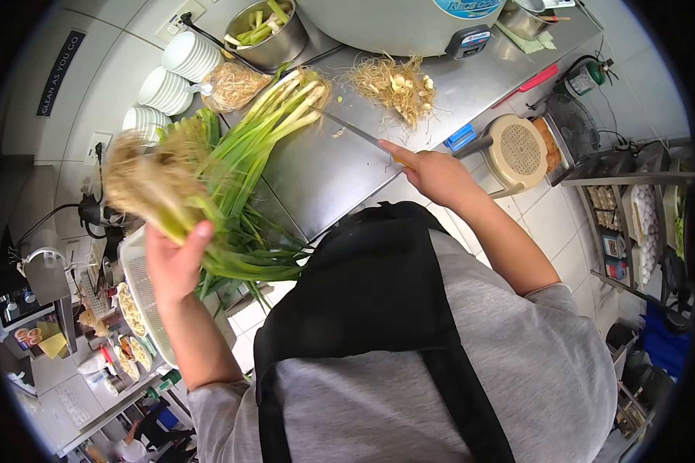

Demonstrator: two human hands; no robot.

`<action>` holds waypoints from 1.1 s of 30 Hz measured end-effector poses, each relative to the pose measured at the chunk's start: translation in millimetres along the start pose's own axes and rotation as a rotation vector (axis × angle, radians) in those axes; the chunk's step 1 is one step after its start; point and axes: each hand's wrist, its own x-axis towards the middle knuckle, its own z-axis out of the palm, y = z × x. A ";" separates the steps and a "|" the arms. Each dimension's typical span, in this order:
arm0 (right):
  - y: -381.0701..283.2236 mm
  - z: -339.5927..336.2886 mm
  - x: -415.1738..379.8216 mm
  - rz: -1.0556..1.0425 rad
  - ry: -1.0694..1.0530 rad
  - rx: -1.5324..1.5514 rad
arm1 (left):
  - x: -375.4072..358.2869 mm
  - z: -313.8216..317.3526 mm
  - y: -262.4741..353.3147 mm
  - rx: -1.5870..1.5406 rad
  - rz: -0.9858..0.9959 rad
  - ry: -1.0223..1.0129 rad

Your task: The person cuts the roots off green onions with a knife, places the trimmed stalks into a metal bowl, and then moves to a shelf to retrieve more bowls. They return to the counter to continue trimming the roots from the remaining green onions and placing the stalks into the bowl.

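Observation:
My left hand [176,258] is closed round a bunch of green onions [179,220], its rooty ends raised and blurred by motion. In my right hand [432,176] is a knife [355,130], its blade pointing left over the steel counter [309,181]. More green onions [266,127] lie in a pile on the counter between the hands, roots toward the back and leaves hanging over the front edge. Beyond the knife, a heap of cut-off roots [400,85] rests on the counter.
Stacked white bowls [189,58] and a bag of roots [235,86] stand at the back left. A metal pot [274,35] holds cut stalks. The large rice cooker [386,27] occupies the back. At right are a beige stool [519,150] and shelves [633,181]; a white basket [150,309] sits left.

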 end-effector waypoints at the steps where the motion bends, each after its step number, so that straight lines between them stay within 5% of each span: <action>1: -2.9 -2.6 -0.6 0.008 0.001 0.025 | 3.1 -9.7 1.5 0.005 0.003 0.003; 4: -23.0 -13.4 -3.1 -0.035 0.050 0.152 | 20.3 -27.7 -1.7 0.005 0.136 0.013; 11: -66.6 40.2 53.7 -0.379 0.083 0.324 | 70.1 23.3 -27.4 -0.054 0.061 -0.042; 21: -54.0 60.1 67.1 -0.143 -0.046 0.302 | 105.1 65.1 -55.1 -0.149 0.078 -0.141; 25: -55.3 52.5 70.5 -0.046 -0.161 0.278 | 78.5 21.3 -39.9 -0.044 -0.052 -0.120; 28: -51.2 56.1 71.6 -0.024 -0.158 0.291 | 41.9 -38.2 -39.0 0.033 0.127 -0.090; 29: -47.4 64.1 74.2 -0.063 -0.126 0.301 | 20.2 -58.6 -26.8 0.153 0.019 0.060; 31: -44.5 67.9 76.0 -0.099 -0.094 0.316 | -7.1 -99.4 -10.7 -0.204 0.066 0.231; 33: -47.0 62.8 75.3 -0.075 -0.133 0.333 | -30.9 -167.1 0.1 -0.275 0.411 0.099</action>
